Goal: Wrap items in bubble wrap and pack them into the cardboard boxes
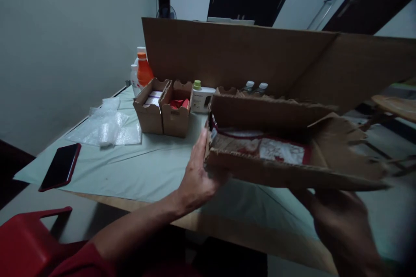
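A long, open-topped cardboard box [279,174] is held up over the near right part of the table. My left hand [199,178] grips its left end, palm against the side and some fingers hidden behind and beneath it. Under the right part of the box is my right hand [339,214], supporting it from below; its fingers are mostly hidden and slightly blurred. Inside the box lies a red-and-white printed packet [282,151], flat on the bottom. The box's right end has a torn, ragged edge.
Two small cardboard bins [177,121] stand at the back, beside a white bottle with a green cap [199,99]. An orange bottle [143,71] is behind them. Bubble wrap [108,127] and a phone [61,165] lie left. A tall cardboard panel [227,54] lines the back; a red stool [29,242] stands near left.
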The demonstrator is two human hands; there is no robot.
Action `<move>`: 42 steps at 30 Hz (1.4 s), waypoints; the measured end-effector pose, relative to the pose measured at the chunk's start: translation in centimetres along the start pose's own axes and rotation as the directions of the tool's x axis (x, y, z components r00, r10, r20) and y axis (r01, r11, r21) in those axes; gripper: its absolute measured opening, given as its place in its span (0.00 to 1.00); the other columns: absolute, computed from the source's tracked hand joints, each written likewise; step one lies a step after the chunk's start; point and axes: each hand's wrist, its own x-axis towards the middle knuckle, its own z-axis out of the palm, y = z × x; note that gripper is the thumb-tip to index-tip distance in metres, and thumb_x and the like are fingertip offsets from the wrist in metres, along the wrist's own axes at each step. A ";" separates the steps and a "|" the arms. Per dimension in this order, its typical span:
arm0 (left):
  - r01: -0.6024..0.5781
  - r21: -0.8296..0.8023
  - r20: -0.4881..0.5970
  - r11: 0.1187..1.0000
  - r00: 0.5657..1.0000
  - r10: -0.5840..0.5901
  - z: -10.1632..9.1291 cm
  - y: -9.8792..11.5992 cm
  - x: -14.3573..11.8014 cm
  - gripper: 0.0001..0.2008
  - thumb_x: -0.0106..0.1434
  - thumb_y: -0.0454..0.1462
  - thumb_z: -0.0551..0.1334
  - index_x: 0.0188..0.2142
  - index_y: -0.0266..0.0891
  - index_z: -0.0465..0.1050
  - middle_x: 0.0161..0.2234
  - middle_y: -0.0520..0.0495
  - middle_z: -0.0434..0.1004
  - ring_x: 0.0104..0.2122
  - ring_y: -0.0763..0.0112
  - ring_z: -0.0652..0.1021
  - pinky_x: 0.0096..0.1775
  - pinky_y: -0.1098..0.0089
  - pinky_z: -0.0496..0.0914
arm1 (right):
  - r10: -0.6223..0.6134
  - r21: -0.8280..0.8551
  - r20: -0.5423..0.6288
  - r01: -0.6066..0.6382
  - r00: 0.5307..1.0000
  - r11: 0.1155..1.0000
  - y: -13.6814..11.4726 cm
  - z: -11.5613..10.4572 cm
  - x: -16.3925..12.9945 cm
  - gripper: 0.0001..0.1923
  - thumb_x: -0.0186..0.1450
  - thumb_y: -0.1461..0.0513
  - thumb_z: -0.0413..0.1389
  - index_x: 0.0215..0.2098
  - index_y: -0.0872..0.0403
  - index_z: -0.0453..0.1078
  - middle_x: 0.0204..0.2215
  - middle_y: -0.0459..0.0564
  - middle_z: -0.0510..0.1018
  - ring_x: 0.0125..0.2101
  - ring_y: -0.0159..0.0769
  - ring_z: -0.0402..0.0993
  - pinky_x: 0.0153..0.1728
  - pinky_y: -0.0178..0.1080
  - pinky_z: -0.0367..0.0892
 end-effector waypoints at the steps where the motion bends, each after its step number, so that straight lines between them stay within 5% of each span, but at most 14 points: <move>1: 0.032 -0.003 -0.013 0.999 0.999 -0.032 0.1 -0.6 -1.3 0.45 0.62 0.44 0.67 0.70 0.42 0.43 0.68 0.33 0.56 0.65 0.45 0.62 0.61 0.43 0.63 | 0.023 0.019 0.032 -0.024 0.999 1.000 0.1 0.8 -0.2 0.21 0.56 0.44 0.62 0.34 0.51 0.76 0.30 0.54 0.83 0.37 0.58 0.79 0.33 0.50 0.75; 8: 0.347 -0.072 -0.134 0.935 0.926 -0.354 -2.9 -4.3 -9.3 0.42 0.68 0.43 0.61 0.71 0.46 0.35 0.71 0.38 0.47 0.70 0.52 0.53 0.67 0.46 0.52 | -0.055 0.423 0.406 -0.134 0.912 0.896 -0.7 10.7 1.1 0.30 0.53 0.52 0.66 0.51 0.57 0.72 0.49 0.59 0.80 0.50 0.52 0.76 0.55 0.52 0.69; 17: 0.389 -0.136 -0.146 0.911 0.902 -0.407 -2.4 -5.5 -11.8 0.43 0.66 0.40 0.62 0.72 0.48 0.37 0.73 0.44 0.41 0.70 0.51 0.52 0.69 0.51 0.49 | -0.155 0.698 0.205 -0.033 0.966 0.715 -0.5 16.9 3.7 0.43 0.60 0.54 0.65 0.69 0.49 0.53 0.68 0.55 0.60 0.66 0.45 0.58 0.68 0.50 0.51; 21: 0.366 -0.135 -0.140 0.921 0.913 -0.383 -1.1 -5.0 -12.1 0.43 0.65 0.39 0.61 0.72 0.49 0.37 0.73 0.46 0.39 0.70 0.51 0.51 0.68 0.51 0.52 | -0.160 0.733 0.147 0.001 0.976 0.680 -0.9 18.7 4.1 0.37 0.67 0.55 0.58 0.70 0.49 0.50 0.69 0.53 0.58 0.66 0.43 0.58 0.68 0.51 0.52; 29: 0.331 -0.090 -0.079 0.939 0.938 -0.338 0.1 -4.9 -12.4 0.41 0.66 0.34 0.58 0.72 0.51 0.37 0.74 0.48 0.35 0.72 0.52 0.44 0.68 0.47 0.50 | -0.150 0.727 0.048 0.068 0.988 0.684 -1.6 20.9 4.4 0.27 0.67 0.59 0.55 0.64 0.49 0.64 0.64 0.50 0.67 0.65 0.41 0.60 0.67 0.49 0.52; 34: 0.283 -0.061 -0.066 0.957 0.956 -0.287 1.8 -5.2 -11.8 0.42 0.65 0.33 0.58 0.72 0.53 0.36 0.74 0.47 0.32 0.72 0.51 0.41 0.68 0.45 0.49 | -0.108 0.710 0.101 0.004 0.989 0.704 -0.2 21.5 4.4 0.29 0.67 0.50 0.54 0.63 0.51 0.65 0.62 0.51 0.70 0.62 0.43 0.65 0.64 0.47 0.58; 42: 0.259 0.011 -0.052 0.966 0.965 -0.259 6.7 -6.6 -5.6 0.43 0.62 0.32 0.60 0.72 0.43 0.39 0.74 0.41 0.29 0.72 0.53 0.38 0.69 0.48 0.46 | 0.064 0.621 0.117 -0.124 0.991 0.774 3.1 23.6 3.1 0.21 0.66 0.51 0.50 0.46 0.53 0.77 0.43 0.53 0.83 0.44 0.44 0.78 0.47 0.44 0.71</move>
